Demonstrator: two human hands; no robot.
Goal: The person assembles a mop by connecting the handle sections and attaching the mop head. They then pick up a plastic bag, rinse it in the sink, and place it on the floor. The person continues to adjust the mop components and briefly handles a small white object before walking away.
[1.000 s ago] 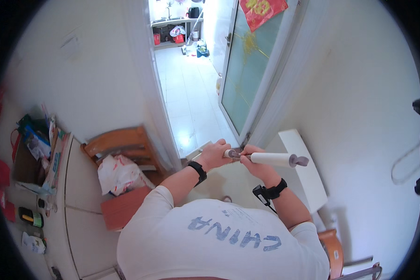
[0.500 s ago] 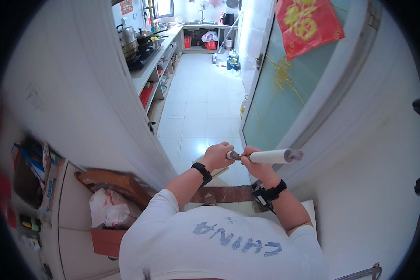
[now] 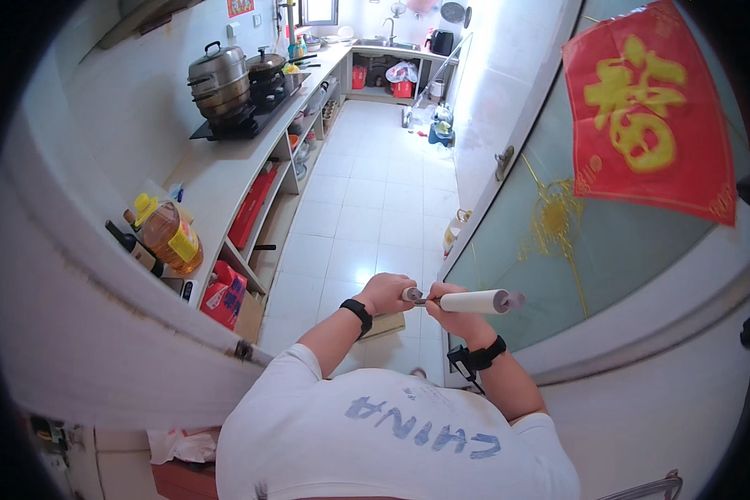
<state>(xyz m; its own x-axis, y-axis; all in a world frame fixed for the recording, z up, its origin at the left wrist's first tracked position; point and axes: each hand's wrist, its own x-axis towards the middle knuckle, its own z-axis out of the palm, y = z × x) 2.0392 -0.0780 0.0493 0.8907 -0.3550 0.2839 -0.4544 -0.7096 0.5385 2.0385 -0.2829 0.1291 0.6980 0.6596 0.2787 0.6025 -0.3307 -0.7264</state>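
A white roll (image 3: 475, 302), like rolled paper with a greyish inner side, points to the right from my right hand (image 3: 457, 317), whose fingers are closed round its near end. My left hand (image 3: 383, 293) is closed too, gripping a short white rolled end (image 3: 410, 294). Whether the two ends belong to one roll I cannot tell. A thin metallic piece (image 3: 421, 302) shows in the gap between my hands; its kind is unclear. Below my hands lies or hangs a flat tan panel (image 3: 385, 327), partly covered by my left wrist.
A kitchen counter (image 3: 217, 171) runs along the left with an oil bottle (image 3: 173, 235), a steamer pot (image 3: 218, 79) and a stove. Right stands a glass door (image 3: 517, 250) with a red paper decoration (image 3: 650, 112). Tiled floor (image 3: 375, 179) leads to a sink (image 3: 389, 43).
I have moved forward into the kitchen doorway; the counter and door have come closer. My hands keep their hold on the white rolled pieces.
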